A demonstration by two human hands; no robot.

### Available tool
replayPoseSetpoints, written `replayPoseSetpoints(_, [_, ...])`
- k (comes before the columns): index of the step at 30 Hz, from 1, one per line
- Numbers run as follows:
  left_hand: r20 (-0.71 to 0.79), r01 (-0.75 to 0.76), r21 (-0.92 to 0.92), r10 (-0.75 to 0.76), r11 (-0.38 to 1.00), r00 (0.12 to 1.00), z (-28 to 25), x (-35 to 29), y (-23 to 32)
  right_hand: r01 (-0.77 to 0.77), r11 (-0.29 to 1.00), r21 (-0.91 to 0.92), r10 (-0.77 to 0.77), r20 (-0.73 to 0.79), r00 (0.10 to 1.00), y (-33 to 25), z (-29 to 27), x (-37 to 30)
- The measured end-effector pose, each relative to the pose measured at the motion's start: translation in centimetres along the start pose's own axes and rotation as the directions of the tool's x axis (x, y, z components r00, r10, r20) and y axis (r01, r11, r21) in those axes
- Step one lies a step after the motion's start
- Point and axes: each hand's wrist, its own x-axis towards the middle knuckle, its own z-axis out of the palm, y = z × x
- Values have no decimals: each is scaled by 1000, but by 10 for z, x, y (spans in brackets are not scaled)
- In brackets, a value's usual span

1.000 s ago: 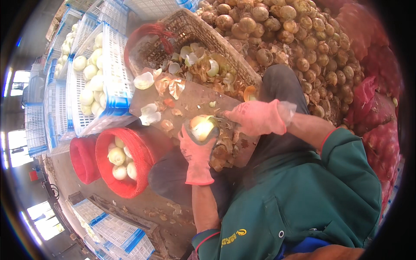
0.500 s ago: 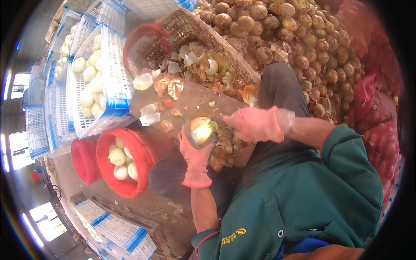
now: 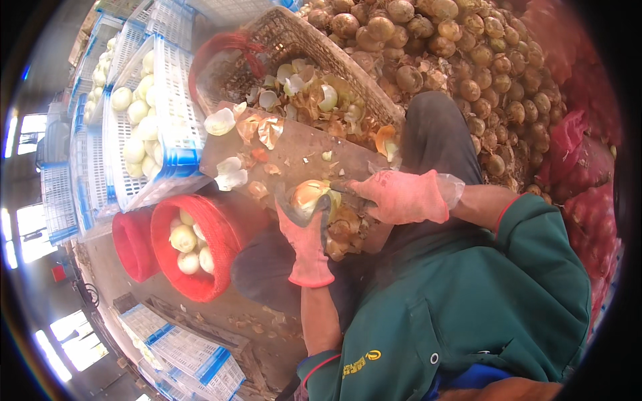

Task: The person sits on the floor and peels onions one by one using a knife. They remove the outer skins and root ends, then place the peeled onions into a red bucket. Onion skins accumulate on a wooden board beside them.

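Note:
My left hand (image 3: 307, 248), in a pink glove with a dark palm, cups a partly peeled onion (image 3: 309, 194) with brown and pale skin. The onion is held over the lower edge of a brown board (image 3: 314, 150). Gloved the same way, my right hand (image 3: 409, 196) is closed beside the onion's right side. Its dark fingertips reach toward the onion's top; whatever they pinch is too small to make out. Loose brown skins (image 3: 346, 227) lie on the board just under the right hand. Pale peel pieces (image 3: 231, 174) lie on its left part.
Beyond the board is a basket (image 3: 328, 50) of peels. A large heap of unpeeled onions (image 3: 491, 87) spreads at the back right, beside red mesh sacks (image 3: 588, 214). On the left stand white-and-blue crates (image 3: 180, 160) of peeled onions and a red mesh container (image 3: 217, 281) with more.
My right hand has come down slightly and its fingertips now reach the onion. The left hand still holds the onion, which is turned a little.

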Motion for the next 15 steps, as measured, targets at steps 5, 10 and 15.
replayPoseSetpoints(5, [44,-117,73,114,990,993,-2,-6,-3,30,999,-21,-31,-65,997,13,-13,8])
replayPoseSetpoints(10, [88,-15,79,8,997,996,-6,-9,10,-6,1000,20,7,-39,999,18,-32,27])
replayPoseSetpoints(15, [84,54,14,-55,998,995,-11,-18,10,-178,984,-9,177,-74,981,15,-37,40])
